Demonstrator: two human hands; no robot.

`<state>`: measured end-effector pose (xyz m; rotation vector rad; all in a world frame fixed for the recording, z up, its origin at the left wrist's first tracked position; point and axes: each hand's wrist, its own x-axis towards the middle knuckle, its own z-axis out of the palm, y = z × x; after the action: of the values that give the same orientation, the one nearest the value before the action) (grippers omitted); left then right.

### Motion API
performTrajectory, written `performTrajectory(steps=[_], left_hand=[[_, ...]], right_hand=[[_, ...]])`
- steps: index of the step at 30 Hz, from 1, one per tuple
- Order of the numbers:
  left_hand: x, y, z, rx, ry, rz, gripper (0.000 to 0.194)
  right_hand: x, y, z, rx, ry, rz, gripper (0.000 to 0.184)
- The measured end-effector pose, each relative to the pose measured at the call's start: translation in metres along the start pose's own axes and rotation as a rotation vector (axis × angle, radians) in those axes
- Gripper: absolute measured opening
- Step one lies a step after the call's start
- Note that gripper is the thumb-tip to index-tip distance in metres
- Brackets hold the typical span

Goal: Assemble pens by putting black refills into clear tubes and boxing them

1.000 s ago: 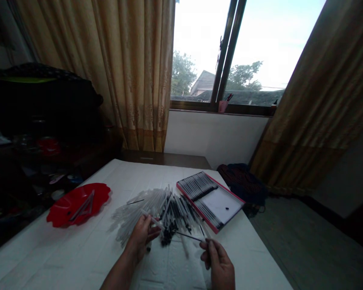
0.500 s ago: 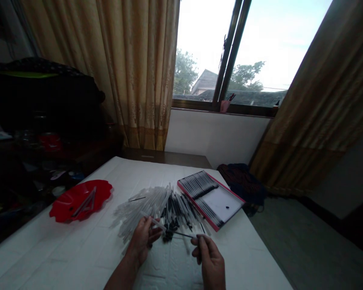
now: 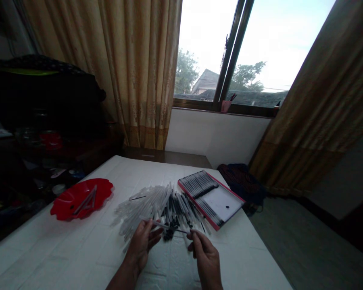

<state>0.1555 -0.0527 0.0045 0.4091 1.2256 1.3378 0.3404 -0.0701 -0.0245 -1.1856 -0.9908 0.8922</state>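
Observation:
Between finger and thumb, my left hand (image 3: pixel 141 242) pinches a clear pen barrel (image 3: pixel 162 224). My right hand (image 3: pixel 205 253) is closed on the end of a thin black pen refill (image 3: pixel 181 231). The refill lines up with the barrel, and its far end meets or enters the barrel's right end; how deep I cannot tell. Just beyond both hands lies a heap of clear barrels (image 3: pixel 145 201), with dark-ended pen parts (image 3: pixel 169 213) on its right side. Small black pieces (image 3: pixel 168 234) cluster at the near edge of the heap.
A red-edged box (image 3: pixel 211 223) holding rows of pens stands right of the heap. On the left is a red scalloped dish (image 3: pixel 62 201) with a few clear pieces inside. All rest on a white-covered table (image 3: pixel 87 257), whose right edge drops to the floor.
My right hand has moved left and slightly up towards my left hand. The visible stretch of refill between the barrel and my right fingers is shorter, and the two now line up.

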Motion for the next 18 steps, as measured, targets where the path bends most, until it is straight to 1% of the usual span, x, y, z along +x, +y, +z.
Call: performTrajectory(steps=[3,6,7,9,11,12,14,15,16,18], left_hand=[[-0.008,-0.002,-0.005,-0.024,-0.035,-0.037,0.013],[-0.013,-0.001,-0.012,-0.159,-0.087,-0.122,0.012],[-0.014,0.0,-0.015,-0.226,-0.08,-0.15,0.01],[-0.015,0.005,-0.024,-0.33,-0.025,-0.185,0.008],[-0.015,0.011,-0.036,-0.398,0.026,-0.212,0.014],[-0.015,0.014,-0.042,-0.439,0.034,-0.234,0.018],[-0.016,0.017,-0.056,-0.526,0.026,-0.281,0.025],[-0.016,0.016,-0.061,-0.564,0.015,-0.303,0.028],[-0.016,0.015,-0.066,-0.589,0.003,-0.313,0.029],[-0.018,0.01,-0.072,-0.611,-0.019,-0.31,0.027]], right_hand=[[0.005,-0.004,0.008,-0.064,-0.101,-0.079,0.032],[0.007,-0.014,0.025,-0.157,-0.299,-0.159,0.028],[0.006,-0.018,0.031,-0.186,-0.366,-0.183,0.029],[0.004,-0.023,0.043,-0.23,-0.479,-0.191,0.034],[0.0,-0.023,0.052,-0.296,-0.521,-0.196,0.034],[-0.002,-0.022,0.056,-0.356,-0.524,-0.223,0.03],[-0.007,-0.016,0.062,-0.532,-0.522,-0.316,0.022],[-0.01,-0.012,0.065,-0.637,-0.535,-0.357,0.021],[-0.012,-0.008,0.069,-0.741,-0.559,-0.381,0.021],[-0.017,-0.001,0.076,-0.929,-0.613,-0.385,0.022]])
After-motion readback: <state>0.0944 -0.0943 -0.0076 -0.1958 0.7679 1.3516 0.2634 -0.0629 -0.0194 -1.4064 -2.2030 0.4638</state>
